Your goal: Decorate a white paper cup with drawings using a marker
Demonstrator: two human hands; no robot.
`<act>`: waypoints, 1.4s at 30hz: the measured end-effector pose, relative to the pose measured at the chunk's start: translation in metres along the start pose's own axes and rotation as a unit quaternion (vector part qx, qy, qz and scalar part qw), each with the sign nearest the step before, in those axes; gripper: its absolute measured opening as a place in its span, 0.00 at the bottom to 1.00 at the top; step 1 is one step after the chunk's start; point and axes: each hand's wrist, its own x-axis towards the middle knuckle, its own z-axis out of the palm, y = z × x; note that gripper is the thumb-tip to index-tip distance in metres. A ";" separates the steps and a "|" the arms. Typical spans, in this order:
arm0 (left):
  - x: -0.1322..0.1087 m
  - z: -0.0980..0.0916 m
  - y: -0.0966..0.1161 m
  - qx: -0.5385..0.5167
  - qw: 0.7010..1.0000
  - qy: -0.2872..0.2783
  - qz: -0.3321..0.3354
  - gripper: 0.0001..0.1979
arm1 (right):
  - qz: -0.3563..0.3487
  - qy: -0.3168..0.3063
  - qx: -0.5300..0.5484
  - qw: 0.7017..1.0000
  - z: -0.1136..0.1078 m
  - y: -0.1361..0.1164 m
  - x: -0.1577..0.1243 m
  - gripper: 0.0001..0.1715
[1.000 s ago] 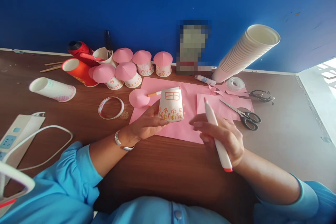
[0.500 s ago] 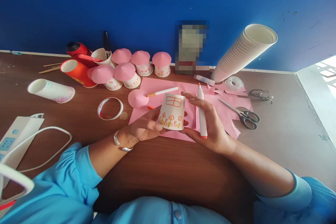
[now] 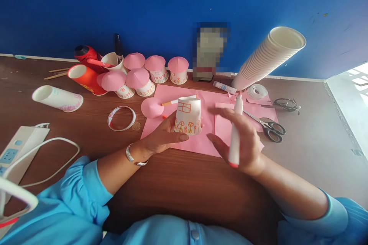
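Observation:
My left hand (image 3: 165, 132) grips an upside-down paper cup (image 3: 188, 116), its thumb across the front near the rim. An orange window and a row of flowers are drawn on the cup's side. To the right of it, my right hand (image 3: 244, 138) holds a white marker (image 3: 236, 134) with an orange tip, tucked between fingers and palm; thumb and forefinger are spread and apart from the cup. Beneath both hands lie pink paper sheets (image 3: 198, 145). Another marker (image 3: 175, 100) rests on the paper behind the cup, beside a pink paper cone (image 3: 151, 107).
Several decorated cups with pink cone tops (image 3: 138, 79) stand at the back left, near a red cup (image 3: 86, 78). A tall stack of paper cups (image 3: 267, 55) leans at the back right. Scissors (image 3: 271, 128) and clear tape (image 3: 257, 91) lie right; a power strip (image 3: 17, 145) lies left.
My right hand has let go of the cup and moved right with the marker. My left hand now holds the cup alone, slightly turned, its window drawing shifted left.

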 end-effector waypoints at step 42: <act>0.000 0.000 0.001 0.045 0.999 0.024 -0.005 0.29 | -0.057 -0.045 0.004 0.997 0.000 -0.021 -0.002 0.13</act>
